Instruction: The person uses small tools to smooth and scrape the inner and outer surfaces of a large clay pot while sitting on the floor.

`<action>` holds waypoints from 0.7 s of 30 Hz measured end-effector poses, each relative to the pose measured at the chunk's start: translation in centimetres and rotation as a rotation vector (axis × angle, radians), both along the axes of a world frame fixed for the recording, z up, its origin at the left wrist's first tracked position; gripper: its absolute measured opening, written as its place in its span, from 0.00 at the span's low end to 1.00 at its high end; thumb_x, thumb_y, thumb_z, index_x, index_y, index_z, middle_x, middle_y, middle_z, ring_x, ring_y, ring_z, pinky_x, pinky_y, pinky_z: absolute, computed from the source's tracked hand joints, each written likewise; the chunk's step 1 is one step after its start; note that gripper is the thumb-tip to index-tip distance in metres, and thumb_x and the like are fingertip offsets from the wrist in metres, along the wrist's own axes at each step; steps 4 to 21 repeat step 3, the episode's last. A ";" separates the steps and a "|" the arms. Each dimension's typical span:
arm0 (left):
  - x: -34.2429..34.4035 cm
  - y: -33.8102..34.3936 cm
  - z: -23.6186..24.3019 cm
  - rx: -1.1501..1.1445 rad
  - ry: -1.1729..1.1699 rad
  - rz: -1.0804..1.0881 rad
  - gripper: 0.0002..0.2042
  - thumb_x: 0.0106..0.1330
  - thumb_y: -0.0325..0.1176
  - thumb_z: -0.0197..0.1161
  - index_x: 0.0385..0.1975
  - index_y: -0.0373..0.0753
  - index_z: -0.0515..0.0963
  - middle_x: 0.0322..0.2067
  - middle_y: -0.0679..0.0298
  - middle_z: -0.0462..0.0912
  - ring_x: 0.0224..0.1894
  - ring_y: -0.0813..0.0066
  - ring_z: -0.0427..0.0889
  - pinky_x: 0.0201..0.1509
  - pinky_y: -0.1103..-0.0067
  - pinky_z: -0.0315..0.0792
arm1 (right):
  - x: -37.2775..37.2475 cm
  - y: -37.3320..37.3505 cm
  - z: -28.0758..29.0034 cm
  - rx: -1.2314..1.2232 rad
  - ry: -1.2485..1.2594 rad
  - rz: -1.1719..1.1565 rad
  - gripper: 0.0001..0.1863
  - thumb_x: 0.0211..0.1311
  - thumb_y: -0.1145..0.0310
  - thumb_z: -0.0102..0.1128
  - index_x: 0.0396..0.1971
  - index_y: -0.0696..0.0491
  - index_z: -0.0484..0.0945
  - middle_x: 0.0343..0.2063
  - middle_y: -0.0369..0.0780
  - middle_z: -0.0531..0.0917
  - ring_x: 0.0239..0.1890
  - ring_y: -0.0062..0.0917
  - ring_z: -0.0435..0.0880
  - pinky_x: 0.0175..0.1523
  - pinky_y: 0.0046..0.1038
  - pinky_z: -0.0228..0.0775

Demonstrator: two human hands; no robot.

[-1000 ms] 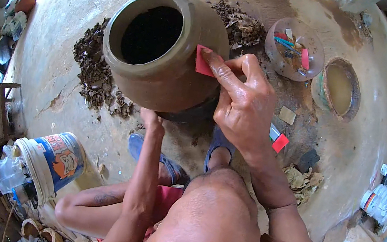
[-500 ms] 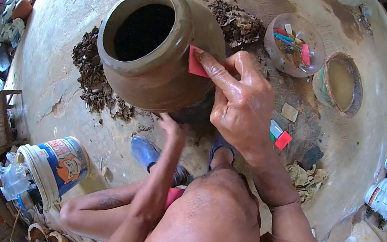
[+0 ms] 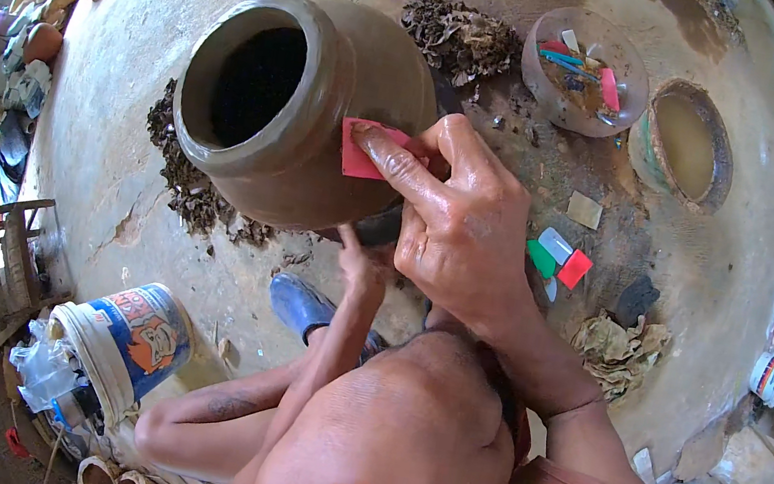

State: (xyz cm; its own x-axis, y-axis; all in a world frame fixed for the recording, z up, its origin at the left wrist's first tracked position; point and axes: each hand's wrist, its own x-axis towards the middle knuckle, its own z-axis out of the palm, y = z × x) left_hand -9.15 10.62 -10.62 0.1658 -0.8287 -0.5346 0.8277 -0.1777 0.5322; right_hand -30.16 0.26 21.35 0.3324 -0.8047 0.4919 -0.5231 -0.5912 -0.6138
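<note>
A large brown clay pot [image 3: 380, 64] with a wide, thick rim leans toward the left in view, its inside dark. My right hand [image 3: 471, 220], wet with clay, pinches a flat red scraper [image 3: 360, 159] between thumb and fingers. The scraper lies against the pot's outer wall, just below the neck. Low down by the pot's underside is my left hand [image 3: 365, 264], one finger stretched up toward the base and the others partly hidden. It holds nothing that I can see. A dark support under the pot shows only in part.
Clay scraps [image 3: 465, 40] lie behind and left of the pot. To the right stand a clear tub [image 3: 544, 95] of tools and a bucket [image 3: 639, 150] of murky water. Loose scrapers [image 3: 573, 272] and crumpled leaves [image 3: 620, 355] lie nearer. A white-blue bucket [image 3: 134, 334] tilts at left.
My right hand and the red scraper have shifted left and slightly down in view, still on the pot wall. My left hand has moved slightly right. The pot appears a little further left.
</note>
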 end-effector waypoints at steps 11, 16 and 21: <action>-1.4 4.9 -2.1 -0.143 0.314 -0.306 0.43 0.76 0.69 0.48 0.64 0.27 0.72 0.57 0.47 0.82 0.53 0.55 0.85 0.52 0.61 0.82 | -0.2 0.7 -0.7 0.033 -0.036 0.006 0.33 0.46 0.85 0.63 0.55 0.44 0.89 0.33 0.39 0.77 0.33 0.34 0.83 0.38 0.35 0.82; -1.4 4.9 -2.1 -0.143 0.314 -0.306 0.43 0.76 0.69 0.48 0.64 0.27 0.72 0.57 0.47 0.82 0.53 0.55 0.85 0.52 0.61 0.82 | -0.2 0.7 -0.7 0.033 -0.036 0.006 0.33 0.46 0.85 0.63 0.55 0.44 0.89 0.33 0.39 0.77 0.33 0.34 0.83 0.38 0.35 0.82; -1.4 4.9 -2.1 -0.143 0.314 -0.306 0.43 0.76 0.69 0.48 0.64 0.27 0.72 0.57 0.47 0.82 0.53 0.55 0.85 0.52 0.61 0.82 | -0.2 0.7 -0.7 0.033 -0.036 0.006 0.33 0.46 0.85 0.63 0.55 0.44 0.89 0.33 0.39 0.77 0.33 0.34 0.83 0.38 0.35 0.82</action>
